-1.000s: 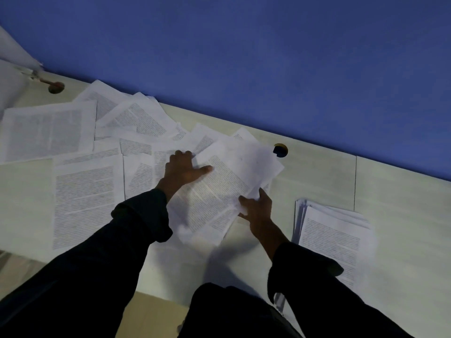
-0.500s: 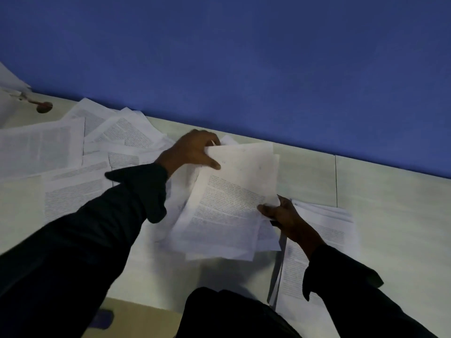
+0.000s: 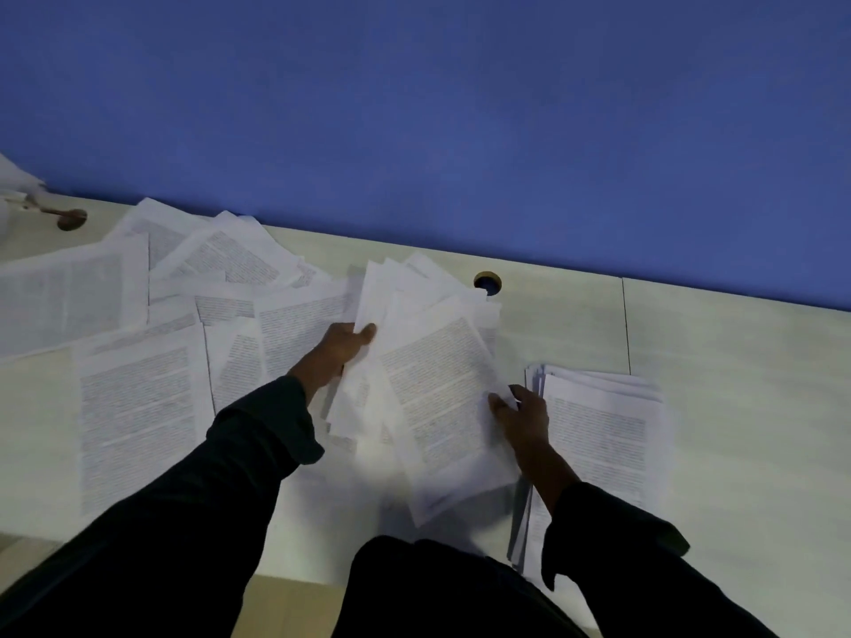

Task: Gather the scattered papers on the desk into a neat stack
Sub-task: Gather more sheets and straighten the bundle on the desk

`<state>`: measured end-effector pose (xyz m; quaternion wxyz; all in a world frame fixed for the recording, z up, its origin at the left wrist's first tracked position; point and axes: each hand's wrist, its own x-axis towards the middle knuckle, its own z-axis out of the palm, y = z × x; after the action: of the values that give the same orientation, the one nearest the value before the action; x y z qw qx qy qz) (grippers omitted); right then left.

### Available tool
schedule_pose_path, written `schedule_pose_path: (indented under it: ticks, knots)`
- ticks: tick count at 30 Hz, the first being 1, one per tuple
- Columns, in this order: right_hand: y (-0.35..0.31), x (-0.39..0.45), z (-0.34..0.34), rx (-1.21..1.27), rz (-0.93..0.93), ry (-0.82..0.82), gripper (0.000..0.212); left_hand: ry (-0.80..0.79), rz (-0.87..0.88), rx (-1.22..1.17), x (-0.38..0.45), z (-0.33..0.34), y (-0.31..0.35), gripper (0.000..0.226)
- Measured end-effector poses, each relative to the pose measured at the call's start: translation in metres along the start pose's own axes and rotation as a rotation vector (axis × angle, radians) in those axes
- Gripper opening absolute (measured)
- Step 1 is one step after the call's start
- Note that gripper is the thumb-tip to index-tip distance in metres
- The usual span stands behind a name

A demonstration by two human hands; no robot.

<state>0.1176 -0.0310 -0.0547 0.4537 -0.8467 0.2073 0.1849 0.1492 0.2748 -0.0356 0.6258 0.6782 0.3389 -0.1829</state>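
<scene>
Printed white papers [image 3: 138, 398] lie scattered and overlapping across the left half of the pale desk [image 3: 737, 361]. A loose bundle of sheets [image 3: 433, 389] is held between my hands at the desk's middle. My left hand [image 3: 343, 347] pinches the bundle's upper left edge, thumb on top. My right hand [image 3: 522, 414] grips its right edge. Just right of that hand lies a stack of papers [image 3: 603, 435], its left edges roughly aligned and its near end overhanging the desk's front edge.
A blue wall [image 3: 460, 131] runs along the desk's far edge. Two round cable holes [image 3: 487, 283] [image 3: 71, 219] sit near the back. A seam [image 3: 626, 324] divides the desk. More white sheets [image 3: 14, 181] show at the far left.
The bundle came back down toward the desk and tilted, its long side now running away from me. My left hand shifted to its upper left edge; my right hand stays beside the stack.
</scene>
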Motion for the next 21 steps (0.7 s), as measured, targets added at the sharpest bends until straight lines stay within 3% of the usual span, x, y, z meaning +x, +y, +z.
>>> schedule_pose_path:
  ticks: [3,5,9,13,17,19,21]
  knots:
    - [0.009,-0.001,0.003,0.124,0.114,0.104,0.019,-0.011,-0.046,-0.155,-0.006,-0.005,-0.015,0.045]
    - [0.011,-0.003,0.007,0.133,0.134,0.09,0.022,-0.022,-0.064,-0.2,-0.007,-0.003,-0.023,0.052]
    - [0.013,-0.007,0.01,0.291,0.194,0.083,0.024,-0.117,-0.05,-0.099,-0.025,0.009,-0.034,0.052]
    - [0.008,-0.01,0.005,0.273,0.162,-0.078,0.016,-0.2,-0.065,-0.06,-0.034,0.017,-0.049,0.054]
    - [0.006,-0.002,0.001,0.169,0.131,-0.091,0.052,-0.504,-0.154,-0.03,-0.042,0.003,-0.047,0.047]
    - [0.003,-0.001,0.002,0.273,0.132,-0.085,0.045,-0.633,-0.22,0.045,-0.045,-0.004,-0.042,0.047]
    - [-0.002,-0.002,0.004,0.3,0.085,-0.118,0.028,-0.626,-0.196,0.007,-0.047,-0.001,-0.036,0.047]
